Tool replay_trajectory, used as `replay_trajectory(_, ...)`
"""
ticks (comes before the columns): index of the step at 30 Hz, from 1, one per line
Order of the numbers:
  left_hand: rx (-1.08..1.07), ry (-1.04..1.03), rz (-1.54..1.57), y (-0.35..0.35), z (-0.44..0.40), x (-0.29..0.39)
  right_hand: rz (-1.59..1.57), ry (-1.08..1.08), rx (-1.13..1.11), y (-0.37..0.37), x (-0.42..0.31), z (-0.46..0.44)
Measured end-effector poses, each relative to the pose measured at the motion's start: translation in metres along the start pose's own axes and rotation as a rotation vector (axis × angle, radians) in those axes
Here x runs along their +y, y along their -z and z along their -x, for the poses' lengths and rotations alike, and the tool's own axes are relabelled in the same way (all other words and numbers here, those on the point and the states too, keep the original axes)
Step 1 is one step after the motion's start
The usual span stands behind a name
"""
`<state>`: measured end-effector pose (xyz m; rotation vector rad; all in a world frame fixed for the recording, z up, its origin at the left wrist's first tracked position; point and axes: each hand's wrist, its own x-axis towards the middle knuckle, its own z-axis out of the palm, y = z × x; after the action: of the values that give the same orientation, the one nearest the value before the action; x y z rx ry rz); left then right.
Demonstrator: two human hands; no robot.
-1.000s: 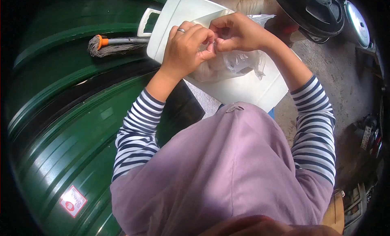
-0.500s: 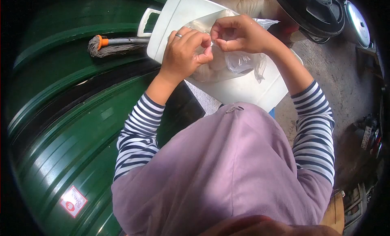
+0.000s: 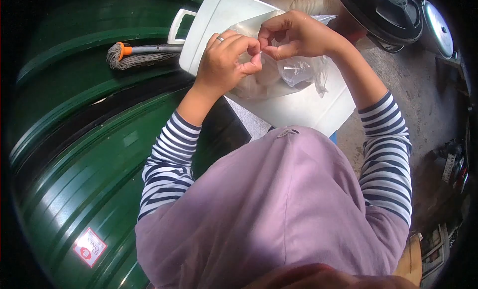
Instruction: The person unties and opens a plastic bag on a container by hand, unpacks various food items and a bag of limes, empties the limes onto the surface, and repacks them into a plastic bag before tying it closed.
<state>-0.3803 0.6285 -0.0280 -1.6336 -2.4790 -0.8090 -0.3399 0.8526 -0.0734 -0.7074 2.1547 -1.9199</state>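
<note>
A clear plastic bag (image 3: 269,80) with pale contents, hard to make out, lies on the white lid of a cooler-like box (image 3: 318,107). Over the bag, my left hand (image 3: 226,60) is closed in a pinch, thumb against forefinger, with a ring on one finger. My right hand (image 3: 294,38) pinches too, its fingertips almost meeting those of the left. Whatever sits between the fingertips is too small to name. Beside my right hand, a crumpled clear plastic piece (image 3: 297,72) lies over the bag.
A mop with an orange collar (image 3: 127,50) lies left of the box's white handle (image 3: 175,28). Green ribbed metal sheeting (image 3: 74,164) fills the left side. At the upper right are a black lid (image 3: 383,13) and a round silvery lid (image 3: 438,30).
Both hands stay over the bag in a pinch. Their fingertips drew slightly apart, then came nearer again. My right hand has shifted slightly up.
</note>
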Motion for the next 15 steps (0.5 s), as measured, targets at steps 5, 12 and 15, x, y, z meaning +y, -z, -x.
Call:
replay_trajectory(5, 0.000, -0.009, -0.030, 0.002, -0.005, 0.003, 0.001, -0.020, 0.008, -0.003, 0.001, -0.005)
replay_trajectory(12, 0.002, -0.007, -0.100, 0.003, -0.009, 0.008, 0.232, 0.008, 0.025, -0.003, -0.013, -0.007)
replay_trajectory(15, -0.071, 0.042, -0.091, 0.005, -0.007, 0.009, 0.301, 0.022, 0.006, -0.004, -0.016, -0.007)
